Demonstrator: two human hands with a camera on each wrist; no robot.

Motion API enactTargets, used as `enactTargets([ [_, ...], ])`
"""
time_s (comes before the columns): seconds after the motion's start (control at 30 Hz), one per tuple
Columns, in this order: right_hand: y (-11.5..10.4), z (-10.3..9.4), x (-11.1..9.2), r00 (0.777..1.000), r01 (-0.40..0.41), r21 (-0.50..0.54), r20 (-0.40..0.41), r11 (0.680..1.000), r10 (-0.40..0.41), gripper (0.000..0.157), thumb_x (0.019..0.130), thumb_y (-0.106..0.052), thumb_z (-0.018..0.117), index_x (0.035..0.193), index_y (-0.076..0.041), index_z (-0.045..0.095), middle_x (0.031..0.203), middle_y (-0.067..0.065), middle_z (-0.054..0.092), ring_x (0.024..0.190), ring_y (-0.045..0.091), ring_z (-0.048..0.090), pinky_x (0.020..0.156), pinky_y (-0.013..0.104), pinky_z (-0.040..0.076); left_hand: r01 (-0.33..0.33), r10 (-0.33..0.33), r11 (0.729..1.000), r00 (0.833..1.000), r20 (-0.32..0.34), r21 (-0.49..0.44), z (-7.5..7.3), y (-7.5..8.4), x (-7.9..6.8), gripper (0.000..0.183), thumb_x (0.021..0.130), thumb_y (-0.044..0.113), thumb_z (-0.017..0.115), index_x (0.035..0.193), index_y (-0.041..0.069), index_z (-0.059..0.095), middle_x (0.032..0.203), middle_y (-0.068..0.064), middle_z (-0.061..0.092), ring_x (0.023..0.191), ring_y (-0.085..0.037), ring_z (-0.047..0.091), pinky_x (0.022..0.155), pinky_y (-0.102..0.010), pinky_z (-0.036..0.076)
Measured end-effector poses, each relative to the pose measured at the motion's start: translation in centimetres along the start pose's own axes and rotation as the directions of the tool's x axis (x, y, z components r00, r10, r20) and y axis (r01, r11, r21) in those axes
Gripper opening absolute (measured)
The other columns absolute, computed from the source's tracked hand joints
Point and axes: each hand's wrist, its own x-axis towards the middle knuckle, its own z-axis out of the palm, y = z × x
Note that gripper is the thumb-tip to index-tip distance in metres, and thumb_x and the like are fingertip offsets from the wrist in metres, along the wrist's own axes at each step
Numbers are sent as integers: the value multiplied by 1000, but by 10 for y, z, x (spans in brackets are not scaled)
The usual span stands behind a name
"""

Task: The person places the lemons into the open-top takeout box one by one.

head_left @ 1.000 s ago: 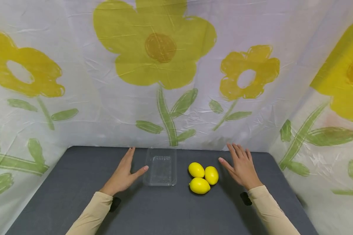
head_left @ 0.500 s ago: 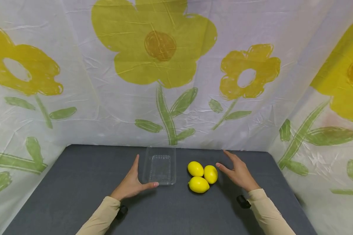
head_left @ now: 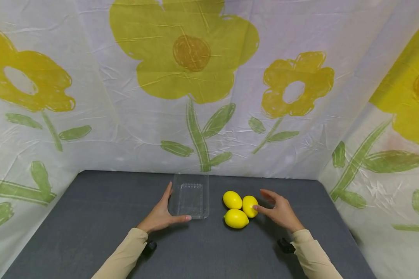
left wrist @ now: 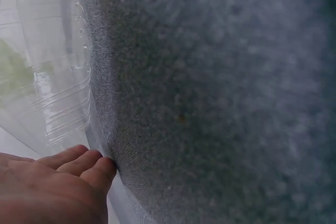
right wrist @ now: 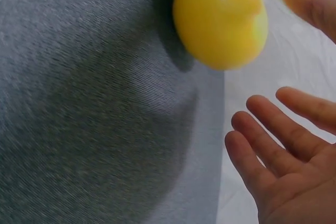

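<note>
A clear plastic container (head_left: 191,201) stands on the dark table, and its ribbed wall (left wrist: 60,103) shows in the left wrist view. My left hand (head_left: 162,215) is at its left side, thumb stretched along the near edge and fingers along the left wall. To the right, three yellow lemons sit clustered: a back lemon (head_left: 232,200), a front lemon (head_left: 236,219) and a right lemon (head_left: 250,206). My right hand (head_left: 281,211) is beside the right lemon, its thumb tip overlapping it in the head view. In the right wrist view its fingers (right wrist: 273,145) are spread, apart from the lemon.
A dark grey cloth covers the table (head_left: 90,217). White sheeting (head_left: 132,155) printed with yellow flowers rises behind the table and along both sides. A small black device is strapped at each wrist, beside beige sleeves.
My left hand has moved right and nearer, up to the container. The right hand has come left and lower toward the right lemon, fingers bending in. Container and lemons stay put.
</note>
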Motion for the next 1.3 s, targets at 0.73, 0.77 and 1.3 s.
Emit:
enactTargets([
  [0.73,12,8,14,976,35,196,204,980,-75,76,86,-24,84,148,2,48,147,22,52,132,41,51,107,56,43,3,-3,1000,1000,29,14,0,5,2,134,76,52,87,164,23,-11,166,-24,15,149,-48,20,109,-70,31],
  [0.77,11,8,15,973,43,199,213,979,-86,76,86,-23,84,148,2,48,147,22,52,133,41,51,107,57,43,5,-6,1000,1000,29,13,0,6,2,134,76,52,87,164,24,-11,166,-24,15,149,-48,20,109,-69,31],
  [1.3,13,8,20,964,57,174,245,983,-99,74,86,-24,85,144,5,51,137,22,59,120,38,61,97,52,52,17,-17,1000,999,36,-1,0,5,3,134,76,52,87,163,25,-11,167,-22,13,150,-46,18,110,-69,30],
])
